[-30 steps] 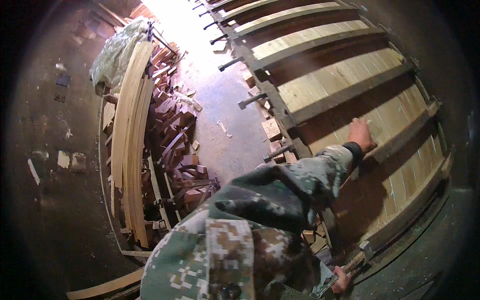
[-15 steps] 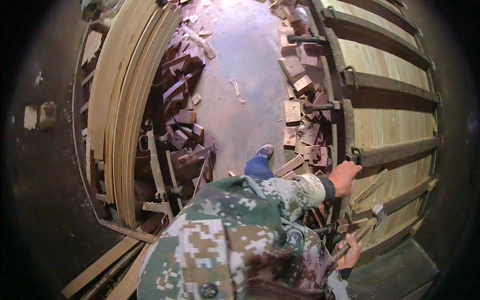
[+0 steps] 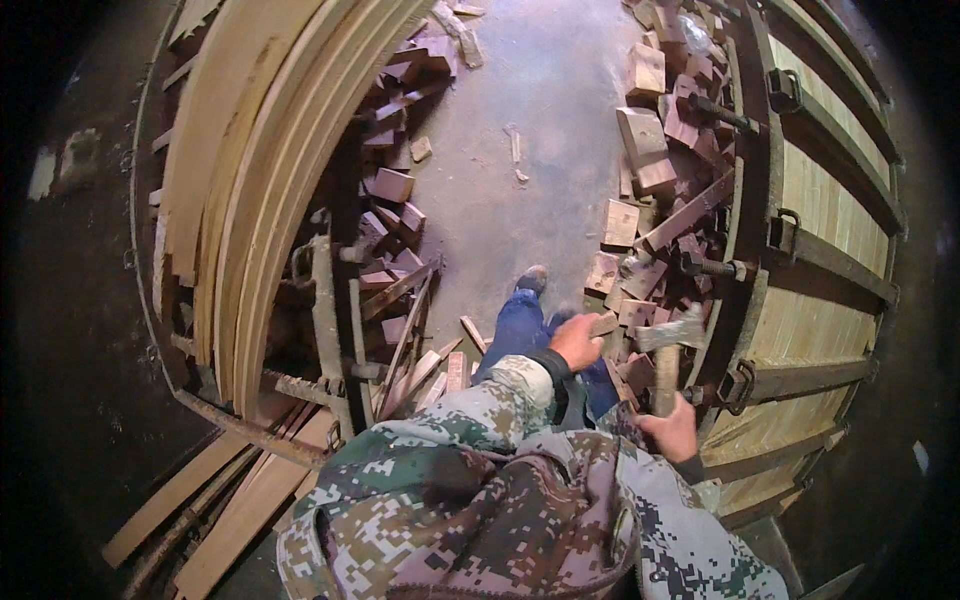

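Note:
My left hand [image 3: 578, 343], in a camouflage sleeve with a dark cuff, is closed on a small wood block [image 3: 603, 324] in front of my legs. To its right, my right hand [image 3: 672, 428] grips the wooden handle of a hammer [image 3: 666, 372]. The hammer stands upright, its worn grey metal head at the top, close beside the clamp rack. That steel clamp rack [image 3: 757, 200] holds pale wood boards [image 3: 820, 318] pressed edge to edge under dark crossbars. Neither hand touches the rack.
Long planks [image 3: 265, 190] lean in a stack on the left rack. Wood offcuts [image 3: 645, 150] are heaped along the right side of the concrete floor [image 3: 500, 190], with more offcuts [image 3: 395, 185] on the left. Threaded bolts [image 3: 712, 265] jut from the right rack toward the aisle.
My left hand has come off the rack's crossbar, moved left and now holds a wood block. My right hand has moved up with the hammer, now upright. The view has shifted leftward.

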Action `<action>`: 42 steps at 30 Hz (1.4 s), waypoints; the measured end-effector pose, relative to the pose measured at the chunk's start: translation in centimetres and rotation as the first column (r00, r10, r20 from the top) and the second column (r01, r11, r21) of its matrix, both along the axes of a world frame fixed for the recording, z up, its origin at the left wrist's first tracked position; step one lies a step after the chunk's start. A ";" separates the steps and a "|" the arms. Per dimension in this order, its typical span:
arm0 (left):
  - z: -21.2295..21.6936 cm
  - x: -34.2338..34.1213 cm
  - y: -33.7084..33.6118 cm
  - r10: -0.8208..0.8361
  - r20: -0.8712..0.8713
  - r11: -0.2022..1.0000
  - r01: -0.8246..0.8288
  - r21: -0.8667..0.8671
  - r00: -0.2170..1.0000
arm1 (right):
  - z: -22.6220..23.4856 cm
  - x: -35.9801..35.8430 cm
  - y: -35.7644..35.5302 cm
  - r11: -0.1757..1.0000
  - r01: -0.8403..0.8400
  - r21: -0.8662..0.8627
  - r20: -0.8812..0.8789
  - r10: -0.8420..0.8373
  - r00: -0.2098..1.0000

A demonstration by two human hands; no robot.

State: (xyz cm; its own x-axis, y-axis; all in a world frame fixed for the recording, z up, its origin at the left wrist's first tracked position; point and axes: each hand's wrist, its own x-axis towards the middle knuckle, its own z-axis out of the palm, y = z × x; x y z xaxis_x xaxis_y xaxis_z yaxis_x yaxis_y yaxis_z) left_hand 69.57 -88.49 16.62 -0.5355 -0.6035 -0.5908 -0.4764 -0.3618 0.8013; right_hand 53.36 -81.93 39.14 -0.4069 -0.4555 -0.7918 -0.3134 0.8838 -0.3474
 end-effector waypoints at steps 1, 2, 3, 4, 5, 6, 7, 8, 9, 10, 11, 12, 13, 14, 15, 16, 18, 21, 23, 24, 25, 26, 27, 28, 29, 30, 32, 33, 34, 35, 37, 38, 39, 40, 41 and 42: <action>-1.8 0.7 -0.6 -0.085 -0.021 0.993 0.086 0.077 0.996 | -1.4 0.2 0.2 0.998 -0.063 -0.013 0.041 0.064 0.997; -2.8 1.5 -0.6 0.007 0.031 0.997 -0.009 0.075 0.999 | -2.6 0.3 0.5 0.990 -0.115 0.077 0.056 0.111 0.992; -4.2 2.8 -1.2 0.031 0.039 0.984 -0.037 0.171 0.999 | -3.7 0.3 0.7 0.982 -0.082 0.171 0.118 0.062 0.991; -5.2 4.3 -1.8 0.011 0.104 0.993 -0.023 0.113 0.994 | -4.9 0.2 0.9 0.937 -0.274 0.214 0.010 0.279 0.960; -6.3 5.5 -2.9 -0.013 0.221 0.990 -0.018 0.142 0.975 | -5.9 -0.1 0.9 0.942 -0.256 0.219 0.054 0.250 0.967; -6.8 7.0 -3.9 -0.026 0.268 0.985 -0.020 0.170 0.963 | -7.1 -0.5 0.7 0.944 -0.233 0.234 0.115 0.211 0.971; -7.1 8.2 -5.1 -0.012 0.262 0.989 -0.027 0.147 0.965 | -8.4 -1.0 0.2 0.945 -0.258 0.203 0.147 0.231 0.962; -7.2 9.1 -6.5 -0.032 0.312 0.982 -0.028 0.186 0.949 | -9.8 -1.4 -0.6 0.934 -0.286 0.215 0.181 0.249 0.951; -6.6 9.6 -7.5 0.082 0.305 0.985 -0.124 0.123 0.949 | -11.4 -2.0 -1.6 0.927 -0.264 0.267 0.233 0.204 0.951; -6.2 9.7 -8.8 0.180 0.299 0.968 -0.223 0.117 0.937 | -13.1 -2.5 -3.1 0.919 -0.262 0.295 0.293 0.174 0.940; -6.0 9.4 -10.2 0.182 0.325 0.968 -0.227 0.107 0.928 | -14.6 -2.6 -4.7 0.924 -0.290 0.251 0.252 0.227 0.941; -5.7 8.6 -11.4 0.166 0.358 0.959 -0.236 0.160 0.919 | -16.1 -2.5 -6.4 0.961 -0.198 0.194 0.263 0.143 0.954; -5.6 7.4 -12.3 0.131 0.234 0.935 -0.199 0.293 0.963 | -17.7 -2.0 -8.5 0.952 -0.212 0.221 0.237 0.158 0.959; -5.8 5.7 -12.8 0.091 0.149 0.879 -0.149 0.452 0.985 | -19.3 -1.6 -10.5 0.926 -0.237 0.292 0.157 0.198 0.967; -6.3 3.7 -12.9 0.086 0.157 0.747 -0.167 0.644 0.984 | -20.4 -0.3 -12.2 0.926 -0.249 0.282 0.120 0.224 0.967; -7.1 1.9 -12.9 0.120 0.129 0.592 -0.175 0.787 0.984 | -21.7 0.7 -13.7 0.928 -0.251 0.275 0.025 0.254 0.967; -10.4 -1.8 -13.4 0.165 0.057 0.593 -0.145 0.792 0.985 | -24.9 2.3 -16.1 0.934 -0.278 0.226 0.103 0.261 0.960; -16.8 -2.0 -15.9 0.439 0.292 0.419 -0.481 0.770 0.850 | -32.5 0.7 -17.8 0.994 -0.110 -0.007 0.473 0.100 0.875; -22.1 -0.9 -18.9 0.482 0.355 0.282 -0.526 0.803 0.801 | -39.8 -2.7 -18.3 0.903 0.340 0.262 0.704 -0.420 0.572; -24.2 0.1 -19.9 0.501 0.382 0.193 -0.531 0.825 0.776 | -44.1 -4.1 -18.5 0.789 0.534 0.304 0.615 -0.591 0.522; -25.7 1.0 -20.7 0.437 0.377 0.311 -0.531 0.788 0.816 | -48.2 -6.3 -18.6 0.805 0.526 0.274 0.430 -0.592 0.682; -27.2 1.7 -21.5 0.380 0.362 0.429 -0.509 0.746 0.851 | -52.7 -8.2 -19.1 0.910 0.368 0.193 0.151 -0.398 0.905; -28.4 2.6 -22.0 0.369 0.371 0.443 -0.512 0.736 0.852 | -56.6 -10.3 -19.2 0.979 0.138 0.149 -0.112 -0.121 0.986; -29.4 3.2 -22.4 0.363 0.356 0.460 -0.498 0.735 0.861 | -60.1 -12.5 -19.3 0.981 0.083 0.177 -0.188 -0.049 0.981; -30.1 3.6 -22.7 0.379 0.363 0.421 -0.508 0.751 0.851 | -63.7 -14.7 -19.7 0.969 0.072 0.237 -0.222 -0.018 0.975; -30.5 3.9 -23.0 0.396 0.377 0.380 -0.524 0.763 0.837 | -66.3 -17.0 -19.8 0.955 -0.041 0.293 -0.314 0.136 0.939; -30.9 4.2 -24.0 0.350 0.479 0.280 -0.578 0.767 0.805 | -70.6 -21.3 -19.9 0.855 -0.213 0.472 -0.361 0.408 0.838; -31.4 4.1 -25.0 0.414 0.429 0.279 -0.561 0.780 0.803 | -72.5 -23.2 -19.9 0.813 -0.110 0.571 -0.430 0.411 0.804; -31.4 4.3 -26.1 0.415 0.437 0.261 -0.565 0.783 0.798 | -73.7 -25.0 -19.9 0.755 -0.109 0.647 -0.386 0.447 0.807; -31.4 4.5 -27.4 0.469 0.376 0.264 -0.533 0.804 0.799 | -74.7 -26.5 -19.7 0.736 -0.106 0.669 -0.380 0.461 0.802; -30.8 5.0 -29.9 0.446 0.364 0.291 -0.517 0.805 0.818 | -76.1 -28.8 -19.3 0.734 -0.166 0.658 -0.350 0.494 0.796; -30.8 5.0 -30.7 0.479 0.314 0.305 -0.490 0.816 0.820 | -76.9 -29.5 -19.1 0.718 -0.216 0.661 -0.322 0.532 0.783; -30.5 5.0 -31.4 0.499 0.292 0.313 -0.484 0.817 0.816 | -76.9 -29.9 -19.0 0.707 -0.225 0.671 -0.314 0.545 0.778; -30.7 4.6 -31.7 0.474 0.292 0.367 -0.488 0.792 0.831 | -77.4 -29.8 -18.9 0.703 -0.236 0.671 -0.313 0.557 0.770; -30.7 4.3 -31.7 0.473 0.280 0.409 -0.490 0.770 0.835 | -77.1 -29.3 -19.1 0.742 -0.257 0.619 -0.345 0.551 0.760; -31.0 3.8 -31.5 0.486 0.257 0.444 -0.489 0.751 0.836 | -77.0 -28.0 -19.6 0.745 -0.261 0.614 -0.426 0.591 0.684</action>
